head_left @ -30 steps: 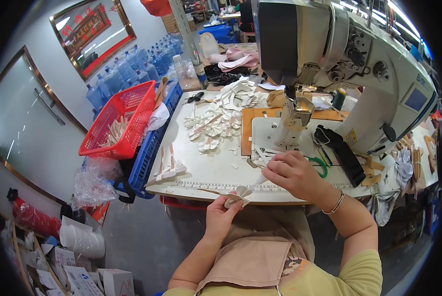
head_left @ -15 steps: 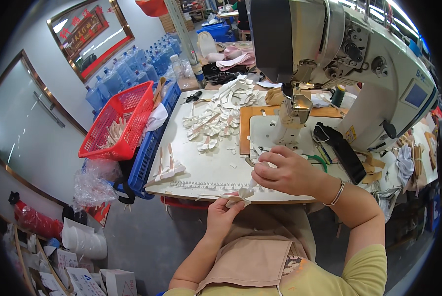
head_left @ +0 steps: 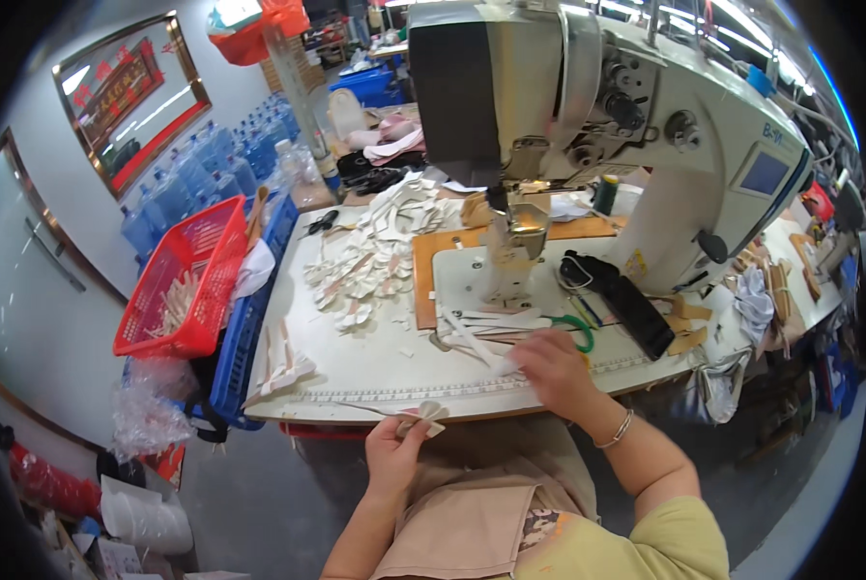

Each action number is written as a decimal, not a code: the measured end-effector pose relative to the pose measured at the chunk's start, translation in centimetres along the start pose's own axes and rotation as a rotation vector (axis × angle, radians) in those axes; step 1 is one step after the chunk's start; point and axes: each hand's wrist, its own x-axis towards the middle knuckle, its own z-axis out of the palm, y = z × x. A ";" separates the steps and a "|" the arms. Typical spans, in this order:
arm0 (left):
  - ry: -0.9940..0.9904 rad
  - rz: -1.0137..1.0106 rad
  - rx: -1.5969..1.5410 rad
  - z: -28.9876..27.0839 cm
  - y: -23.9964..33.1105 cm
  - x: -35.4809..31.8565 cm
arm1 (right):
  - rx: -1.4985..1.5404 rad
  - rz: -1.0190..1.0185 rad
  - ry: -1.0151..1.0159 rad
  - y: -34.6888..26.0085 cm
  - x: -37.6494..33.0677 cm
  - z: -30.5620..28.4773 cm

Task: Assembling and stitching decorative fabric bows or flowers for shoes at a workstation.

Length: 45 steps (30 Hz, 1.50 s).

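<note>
My left hand is closed on a small cream fabric piece with a looped, petal-like end and a thin tail, just off the table's front edge. My right hand is over the front of the table, its fingers smeared by motion. A white strip reaches toward its fingertips, but whether they grip it is unclear. More pale strips lie behind that hand, beside green-handled scissors. A heap of similar cream pieces covers the table's far left. Several more pieces lie at the front left corner.
A sewing machine stands on the table, its post rising behind the strips. A black pouch-like item lies to the right. Left of the table are a red basket and a blue crate. A ruler strip runs along the front edge.
The view has shifted a little. My right hand has moved away from the left hand, and the pale strips behind it are now exposed. My left hand keeps the fabric piece.
</note>
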 end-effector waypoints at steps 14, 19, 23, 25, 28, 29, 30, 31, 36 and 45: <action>0.204 0.833 0.640 -1.2 1.5 5.6 | -0.143 0.766 0.515 5.1 -9.1 -2.1; 0.147 0.927 0.673 -1.3 1.3 5.8 | 0.036 0.278 0.436 0.3 -4.8 0.1; 0.093 1.058 0.746 -0.8 1.7 5.1 | 0.000 0.209 0.103 -1.3 3.4 5.5; 0.060 1.093 0.725 -0.3 1.6 4.8 | -0.027 0.249 0.085 0.0 4.0 7.6; 0.097 1.055 0.770 -1.0 1.3 4.5 | 0.029 0.357 -0.194 1.2 4.1 8.8; 0.129 1.020 0.774 -1.6 0.9 4.3 | 0.074 0.370 -0.157 0.9 4.1 9.0; 0.143 0.933 0.765 -2.0 0.7 4.0 | 0.116 0.384 -0.119 0.6 4.1 9.2; 0.158 0.939 0.742 -1.8 0.6 4.1 | 0.141 0.387 -0.075 0.5 3.9 8.8; 0.176 0.956 0.733 0.0 1.0 4.1 | 0.677 0.539 0.042 -1.8 4.0 6.5; 0.159 0.715 0.493 1.2 1.3 4.5 | 1.318 0.969 -0.237 -4.6 2.5 5.4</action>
